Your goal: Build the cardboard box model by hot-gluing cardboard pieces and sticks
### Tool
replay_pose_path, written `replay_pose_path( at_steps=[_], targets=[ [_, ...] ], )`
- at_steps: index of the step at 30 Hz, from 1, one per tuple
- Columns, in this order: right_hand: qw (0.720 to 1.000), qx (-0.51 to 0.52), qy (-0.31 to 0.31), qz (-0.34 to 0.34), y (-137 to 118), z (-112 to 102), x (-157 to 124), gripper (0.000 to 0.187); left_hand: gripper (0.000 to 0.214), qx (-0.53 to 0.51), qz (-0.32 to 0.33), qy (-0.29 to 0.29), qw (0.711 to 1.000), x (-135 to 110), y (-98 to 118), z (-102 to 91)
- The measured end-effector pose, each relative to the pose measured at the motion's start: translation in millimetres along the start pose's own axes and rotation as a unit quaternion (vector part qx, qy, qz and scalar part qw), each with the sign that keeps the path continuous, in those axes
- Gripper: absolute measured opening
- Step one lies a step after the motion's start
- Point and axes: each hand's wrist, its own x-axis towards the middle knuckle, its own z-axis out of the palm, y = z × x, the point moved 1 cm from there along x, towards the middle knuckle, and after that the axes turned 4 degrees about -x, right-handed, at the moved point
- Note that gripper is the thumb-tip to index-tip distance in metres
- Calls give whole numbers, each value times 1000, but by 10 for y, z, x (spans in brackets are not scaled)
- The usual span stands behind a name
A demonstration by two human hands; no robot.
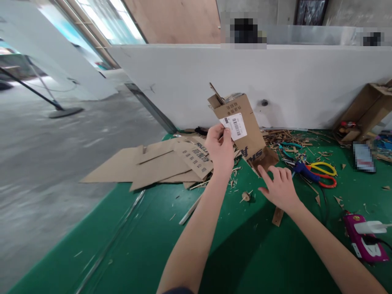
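My left hand is closed on the edge of a brown cardboard piece and holds it upright above the green table. The cardboard carries a white barcode label and black printing near its lower end. My right hand hovers just below the cardboard's lower corner with its fingers spread and nothing in it. A small wooden spool-like piece lies on the table between my two arms.
Flat cardboard sheets lie at the table's left. Scissors with yellow and red handles, a blue tool and many wood and cardboard scraps sit at the right. A magenta device lies at the far right. A white partition stands behind.
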Motion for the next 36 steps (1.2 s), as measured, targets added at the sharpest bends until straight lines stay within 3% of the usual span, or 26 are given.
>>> replay_pose_path(
  at_steps=[6,10,15,19,24,28,30,32,34,36],
  targets=[
    [997,5,69,15,46,219,-34,32,17,-29,-28,3,999,22,-103,32],
    [996,32,88,-13,148,200,-103,26,17,-32,-43,-7,999,31,-149,47],
    [991,73,106,-26,203,115,-153,18,19,0,6,-10,1000,26,-190,82],
    [986,113,97,-77,89,-56,-200,12,21,13,21,-14,1000,35,-184,85],
    [963,186,53,-186,-260,-430,-247,11,16,21,17,-11,1000,64,-163,84],
    [942,243,69,-222,-531,-731,-256,15,11,26,14,-3,1000,85,-210,94],
    [926,301,79,-215,-627,-856,-251,14,11,31,13,-4,999,93,-241,95],
    [900,377,48,-212,-701,-942,-243,14,11,35,12,-4,999,98,-262,91],
    [846,488,-28,-214,-756,-982,-249,16,11,40,13,-2,999,99,-266,81],
    [766,604,-106,-191,-775,-993,-296,17,12,44,15,-2,999,100,-255,69]
  ],
)
